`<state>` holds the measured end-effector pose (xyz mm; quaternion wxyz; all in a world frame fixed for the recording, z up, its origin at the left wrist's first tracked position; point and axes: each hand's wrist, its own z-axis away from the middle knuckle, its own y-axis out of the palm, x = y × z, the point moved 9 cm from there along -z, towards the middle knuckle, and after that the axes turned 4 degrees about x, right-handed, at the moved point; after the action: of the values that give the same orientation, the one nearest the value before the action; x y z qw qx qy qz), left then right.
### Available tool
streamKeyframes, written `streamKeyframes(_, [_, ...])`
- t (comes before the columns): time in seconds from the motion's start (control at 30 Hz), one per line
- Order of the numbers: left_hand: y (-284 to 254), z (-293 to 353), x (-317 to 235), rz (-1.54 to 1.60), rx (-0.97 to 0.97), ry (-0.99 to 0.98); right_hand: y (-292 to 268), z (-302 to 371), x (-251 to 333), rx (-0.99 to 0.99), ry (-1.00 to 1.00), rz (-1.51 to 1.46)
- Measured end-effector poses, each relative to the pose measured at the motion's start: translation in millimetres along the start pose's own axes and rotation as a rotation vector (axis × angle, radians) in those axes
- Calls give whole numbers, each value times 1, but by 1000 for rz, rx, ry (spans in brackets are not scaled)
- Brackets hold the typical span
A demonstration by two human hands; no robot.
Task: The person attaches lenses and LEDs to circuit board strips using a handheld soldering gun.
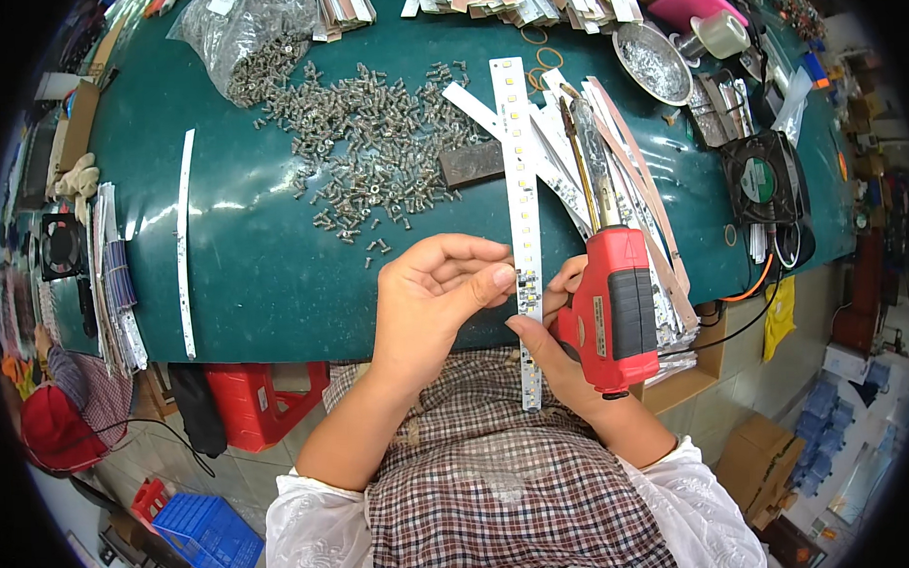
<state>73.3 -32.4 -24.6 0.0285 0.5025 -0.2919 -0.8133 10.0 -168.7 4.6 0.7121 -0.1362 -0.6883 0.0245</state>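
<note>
Upright in front of me stands a long, narrow white LED strip board (518,182) with a row of small yellowish LEDs and dark components near its lower part. My left hand (423,300) is closed, its thumb and forefinger at the board's left edge beside those components. Any small part between these fingertips is too small to tell. On the other side, my right hand (560,365) is closed around a red and black soldering gun (618,303), and its thumb touches the board's right edge. The gun's metal tip points away, above more strips on the table.
Many small metal connectors (360,147) lie heaped on the green table (243,241), beside a dark block (470,164). White strips (637,197) are piled right of centre. A metal dish (653,65), a solder spool (718,36) and a black fan (764,178) stand at right. A single strip (185,243) lies left.
</note>
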Motion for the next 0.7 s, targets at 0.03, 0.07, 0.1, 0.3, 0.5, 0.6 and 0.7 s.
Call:
streamKeyframes(0.03, [-1, 0, -1, 6, -5, 22, -1, 0, -1, -15, 9, -27])
streamKeyframes(0.07, [-1, 0, -2, 10, -13, 44, 0, 1, -1, -14, 10, -29])
streamKeyframes(0.1, [-1, 1, -1, 10, -15, 44, 1, 2, -1, -27, 7, -2])
streamKeyframes(0.3, [0, 6, -10, -95, -93, 120, -2, 8, -4, -20, 15, 262])
streamKeyframes(0.5, [0, 9, -19, -233, -142, 234, -1, 18, -19, -94, -43, 254])
streamKeyframes(0.6, [-2, 7, -16, -184, -146, 211, 1, 22, -29, -97, -33, 235])
streamKeyframes(0.7, [-2, 3, -6, -68, -130, 111, 2, 24, -30, -100, -31, 219])
